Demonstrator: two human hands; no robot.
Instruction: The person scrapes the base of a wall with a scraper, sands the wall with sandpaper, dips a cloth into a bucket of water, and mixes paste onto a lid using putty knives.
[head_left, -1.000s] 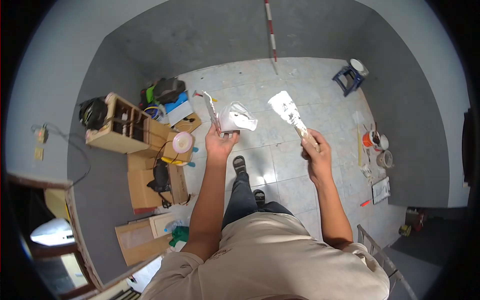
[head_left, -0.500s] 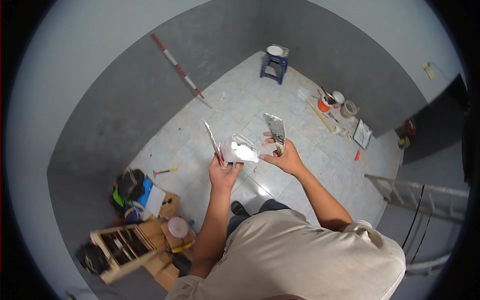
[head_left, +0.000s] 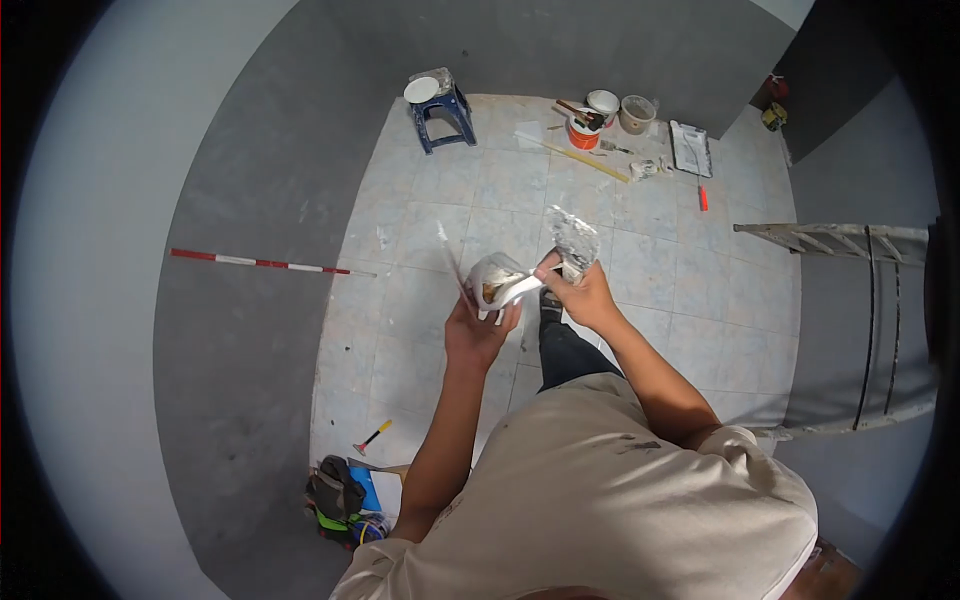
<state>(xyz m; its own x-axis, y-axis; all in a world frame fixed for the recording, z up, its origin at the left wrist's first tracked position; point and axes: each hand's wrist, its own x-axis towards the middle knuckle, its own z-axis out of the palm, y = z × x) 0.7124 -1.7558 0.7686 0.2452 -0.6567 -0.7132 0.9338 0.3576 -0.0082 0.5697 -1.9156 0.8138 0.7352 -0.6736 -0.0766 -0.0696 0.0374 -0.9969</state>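
Observation:
My left hand (head_left: 476,335) is closed around the underside of a white and clear plastic bag (head_left: 490,268), whose mouth faces up. In the same hand a thin flat scraper (head_left: 447,245) stands nearly edge-on to me along the bag's left side. My right hand (head_left: 590,300) grips a putty knife (head_left: 575,236) with a wide, smeared metal blade pointing away. The right thumb and finger also appear to pinch the bag's right edge. Something brownish shows inside the bag, too small to name. Both hands are in front of my body, above the tiled floor.
A blue stool (head_left: 443,118) carries a white lid-like disc. Along the far wall stand an orange-and-white bucket (head_left: 583,130), a grey tub (head_left: 637,114) and a paint tray (head_left: 691,148). A ladder (head_left: 835,240) is at right, a red-white pole (head_left: 262,263) at left, a hammer-like tool (head_left: 373,437) lower left.
My view has swung to the right, with one leg stepped forward. My right hand has come up to the bag and its fingers are now at the bag's edge.

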